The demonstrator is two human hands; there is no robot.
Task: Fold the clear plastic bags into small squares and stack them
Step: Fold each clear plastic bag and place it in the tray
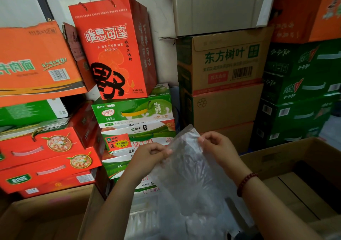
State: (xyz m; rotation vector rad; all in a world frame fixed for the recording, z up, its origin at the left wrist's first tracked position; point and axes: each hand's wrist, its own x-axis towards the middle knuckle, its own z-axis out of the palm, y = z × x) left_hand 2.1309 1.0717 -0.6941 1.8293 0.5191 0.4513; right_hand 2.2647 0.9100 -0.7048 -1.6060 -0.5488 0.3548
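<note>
Both hands, left hand [147, 153] and right hand [215, 143], pinch the top edge of a clear plastic bag [190, 175], holding it taut, apparently to line up a fold.

Both hands hold a clear plastic bag [186, 166] up in the air by its upper part. The left hand [149, 156] pinches the bag's left edge, and the right hand [215, 147] pinches near its top right; a red bead bracelet [245, 183] sits on the right wrist. The bag hangs down between the forearms over an open cardboard box [295, 158]. Behind stand a red gift bag [110, 49], green milk drink cartons [132, 110] and stacked brown cartons [225, 81].
</note>
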